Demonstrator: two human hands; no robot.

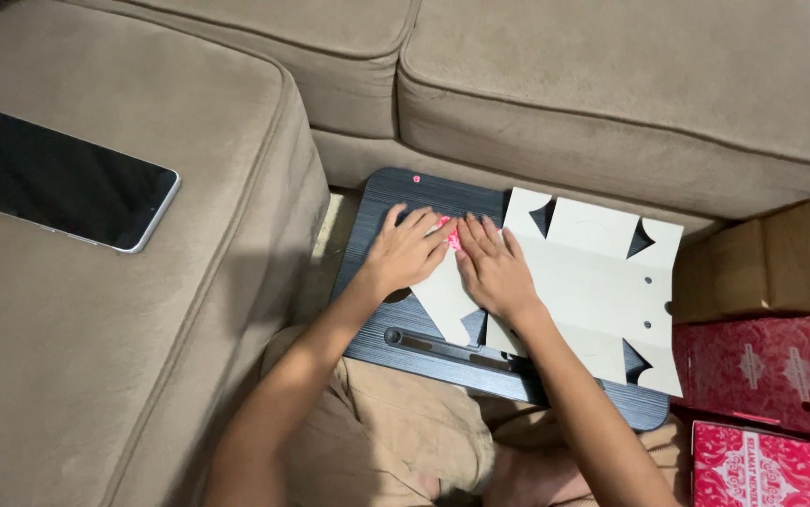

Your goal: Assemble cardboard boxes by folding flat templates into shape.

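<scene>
A flat, unfolded cardboard box blank, white side up with notched corners and small holes, lies on a dark lap desk. My left hand and my right hand press down side by side on the blank's left flap, fingers spread flat. A bit of the flap's pink printed side shows between the fingertips. Neither hand grips anything.
A black tablet lies on the brown sofa cushion at left. Brown cardboard boxes and red patterned boxes are stacked at right. The sofa back runs along the top. My legs in tan shorts are under the desk.
</scene>
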